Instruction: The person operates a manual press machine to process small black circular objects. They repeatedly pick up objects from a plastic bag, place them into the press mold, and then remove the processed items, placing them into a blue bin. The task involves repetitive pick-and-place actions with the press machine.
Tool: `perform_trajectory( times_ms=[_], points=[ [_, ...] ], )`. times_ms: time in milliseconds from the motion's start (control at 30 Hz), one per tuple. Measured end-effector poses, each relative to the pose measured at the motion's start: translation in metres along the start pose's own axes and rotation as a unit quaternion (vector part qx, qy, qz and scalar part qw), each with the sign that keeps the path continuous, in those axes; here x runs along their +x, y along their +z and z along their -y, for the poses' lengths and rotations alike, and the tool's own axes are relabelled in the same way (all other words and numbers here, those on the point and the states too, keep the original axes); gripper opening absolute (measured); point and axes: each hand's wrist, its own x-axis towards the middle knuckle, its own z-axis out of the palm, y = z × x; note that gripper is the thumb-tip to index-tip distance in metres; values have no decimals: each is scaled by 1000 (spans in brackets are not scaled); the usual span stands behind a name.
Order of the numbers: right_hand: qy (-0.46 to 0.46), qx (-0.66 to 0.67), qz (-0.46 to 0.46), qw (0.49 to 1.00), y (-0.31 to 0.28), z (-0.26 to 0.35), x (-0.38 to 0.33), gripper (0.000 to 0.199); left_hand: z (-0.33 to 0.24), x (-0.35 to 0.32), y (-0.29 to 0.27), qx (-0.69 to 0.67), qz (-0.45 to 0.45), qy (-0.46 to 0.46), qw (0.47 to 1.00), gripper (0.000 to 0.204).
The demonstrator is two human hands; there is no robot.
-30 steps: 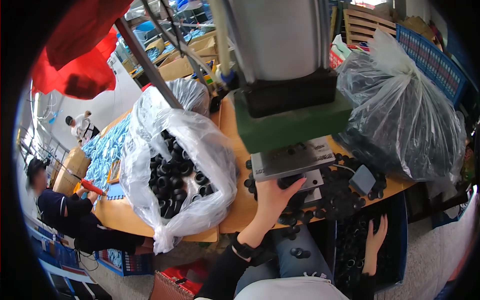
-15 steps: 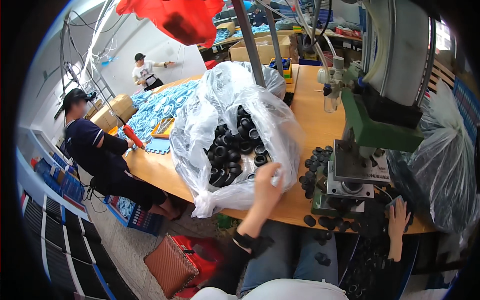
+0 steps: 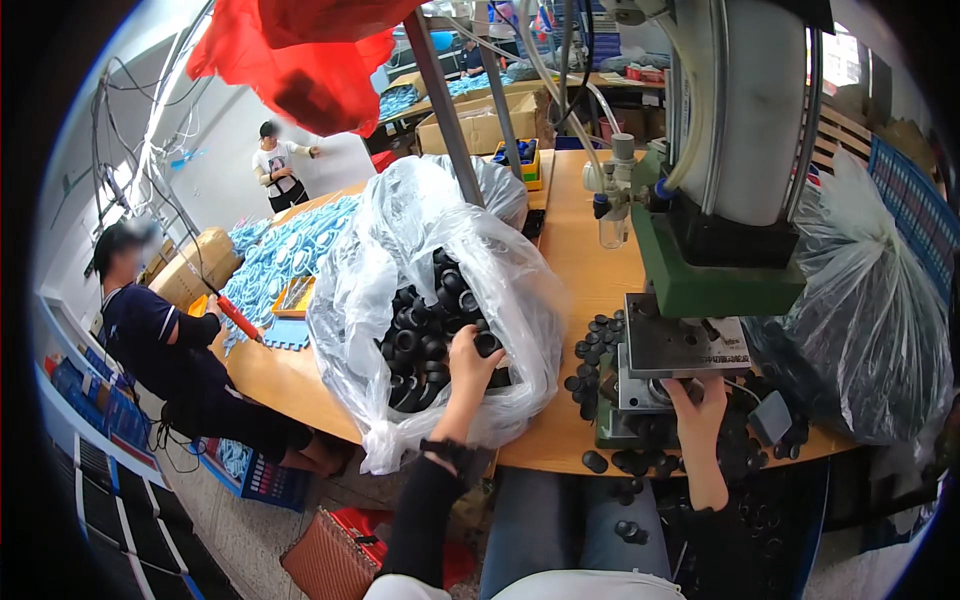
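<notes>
My left hand (image 3: 468, 366) is inside the mouth of a clear plastic bag (image 3: 340, 350), its fingers closed round a round black rubber part (image 3: 487, 344) with a raised rim. Many similar black parts (image 3: 408, 342) fill the bag. My right hand (image 3: 703, 415) reaches into the green press (image 3: 720, 265), thumb and fingers bent just under the upper metal plate (image 3: 685, 335) and over the lower die (image 3: 640, 392). Its fingertips are partly hidden, so what they grip cannot be made out. A small grey box (image 3: 769, 418) on a cable lies to the right of that hand.
Loose black discs (image 3: 592, 380) lie around the press base and at the table's front edge. A second full plastic bag (image 3: 870, 330) stands at the right. Light-blue pieces (image 3: 300, 240) cover the far left table, where a co-worker (image 3: 150, 330) stands holding a red tool (image 3: 238, 318).
My left hand has moved from above the bag's right side into it and closed on a black rubber part. My right hand has left the grey box and reached into the press. The view has shifted.
</notes>
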Motion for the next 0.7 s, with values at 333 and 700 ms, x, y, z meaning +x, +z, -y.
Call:
perform_trajectory(
  times_ms=[333, 700],
  points=[
    [-185, -387, -82, 900, -7, -10, -15, 59, -156, -64, -22, -383, 176, 48, 906, 59],
    [121, -462, -130, 869, -195, -36, -152, 60, -229, -68, 27, -339, 228, 62, 911, 38]
  ],
)
